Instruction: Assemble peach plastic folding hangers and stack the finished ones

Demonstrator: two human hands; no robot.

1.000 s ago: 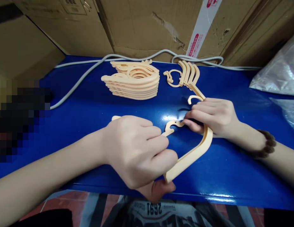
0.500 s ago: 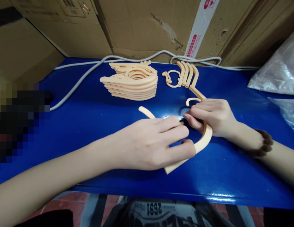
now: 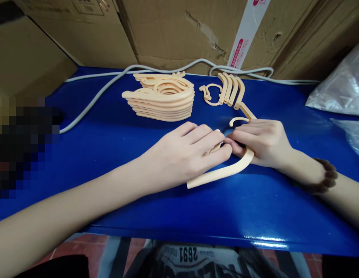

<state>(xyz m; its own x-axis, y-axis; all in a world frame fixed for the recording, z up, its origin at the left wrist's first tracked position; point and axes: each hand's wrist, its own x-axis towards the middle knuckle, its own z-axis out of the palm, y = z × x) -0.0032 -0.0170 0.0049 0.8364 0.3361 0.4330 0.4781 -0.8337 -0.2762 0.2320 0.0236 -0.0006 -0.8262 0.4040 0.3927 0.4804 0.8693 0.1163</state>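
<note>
My right hand [image 3: 262, 141] is closed around a cream plastic folding hanger. Its hook [image 3: 238, 119] sticks out above my fingers, and one curved hanger arm [image 3: 222, 173] runs out below them to the left. My left hand [image 3: 186, 156] lies palm down, fingers bent over another cream hanger part [image 3: 214, 147], most of which it hides. The fingertips of both hands meet near the hanger's middle, covering the joint. Behind my right hand, a loose straight-looking piece [image 3: 248, 111] lies at the end of a row of curved hanger arms [image 3: 233, 90].
A stack of folded cream hangers [image 3: 162, 102] stands at the back middle of the blue table [image 3: 139, 216]. Beside the curved arms lie loose hooks [image 3: 206, 101]. A white cable [image 3: 101, 94] crosses behind, before cardboard boxes [image 3: 167, 34]. Plastic bags [image 3: 341, 88] sit at right.
My left hand has turned and shifted slightly away from me, its part now mostly under the fingers. The lower curved arm has swung up and left. My right hand stays nearly in place.
</note>
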